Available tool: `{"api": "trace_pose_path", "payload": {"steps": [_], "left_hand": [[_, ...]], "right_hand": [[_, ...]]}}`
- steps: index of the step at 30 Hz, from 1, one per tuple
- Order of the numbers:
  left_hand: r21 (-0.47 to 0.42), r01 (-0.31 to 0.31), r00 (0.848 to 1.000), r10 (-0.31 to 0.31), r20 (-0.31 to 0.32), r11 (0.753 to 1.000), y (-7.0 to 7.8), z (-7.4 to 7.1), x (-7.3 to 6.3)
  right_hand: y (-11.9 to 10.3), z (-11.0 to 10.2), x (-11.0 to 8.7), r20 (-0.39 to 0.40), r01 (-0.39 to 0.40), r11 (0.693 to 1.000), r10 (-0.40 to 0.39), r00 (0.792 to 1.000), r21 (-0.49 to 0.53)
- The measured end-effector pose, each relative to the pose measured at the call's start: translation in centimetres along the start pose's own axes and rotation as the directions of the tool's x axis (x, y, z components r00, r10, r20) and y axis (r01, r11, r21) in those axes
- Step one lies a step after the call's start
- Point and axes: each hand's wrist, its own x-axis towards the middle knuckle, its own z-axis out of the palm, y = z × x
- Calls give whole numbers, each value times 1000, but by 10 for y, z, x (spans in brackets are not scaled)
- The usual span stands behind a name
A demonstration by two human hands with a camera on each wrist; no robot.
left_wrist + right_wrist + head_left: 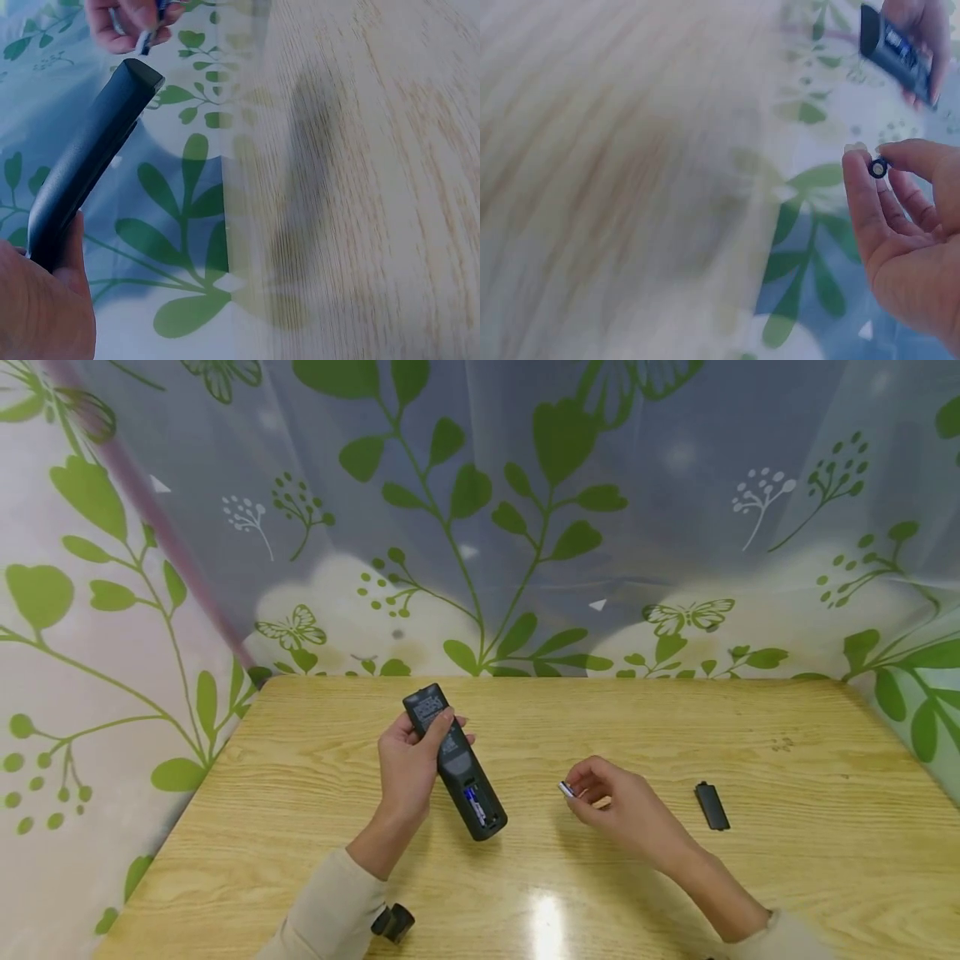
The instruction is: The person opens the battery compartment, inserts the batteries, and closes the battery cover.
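Note:
My left hand (405, 768) grips a black remote control (456, 767), back side up and tilted, with the thumb across its back. Its battery compartment lies uncovered at the near end, and a blue-and-white battery (476, 807) sits inside. To the right, my right hand (633, 814) pinches a small battery (566, 789) between thumb and fingers, apart from the remote. In the right wrist view the round end of that battery (877, 168) faces the camera. The left wrist view shows the remote (90, 157) from its side, with its compartment turned away.
A black battery cover (712, 807) lies on the wooden table (810, 860) to the right of my right hand. Beside the left sleeve is a black device (393, 923), partly hidden. A leaf-patterned curtain (480, 527) hangs behind the table and along its left side.

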Motion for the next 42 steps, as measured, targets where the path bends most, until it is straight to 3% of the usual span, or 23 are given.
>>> {"api": "trace_pose_path", "payload": {"steps": [3,9,19,25,28,35,42], "left_hand": [[-4,3,1000,-3,-3,1000,0,1,0],[7,1,1000,-1,-4,1000,-1,1,1],[-3,-4,1000,4,9,1000,0,1,1],[-6,1,1000,-1,21,1000,1,0,1],[-8,6,999,-6,32,1000,1,0,-1],[-14,11,998,-10,59,1000,2,-2,-2],[-12,33,996,-32,79,999,3,-2,-4]], "right_hand": [[-11,7,1,28,45,998,-47,999,47],[-28,20,2,84,56,988,-68,994,147],[-32,29,5,190,121,970,-162,968,213],[-31,30,7,231,153,972,-192,954,176],[-31,32,7,240,222,968,-245,939,121],[-29,35,7,236,380,924,-378,895,40],[-30,36,7,231,399,916,-394,889,26]]}}
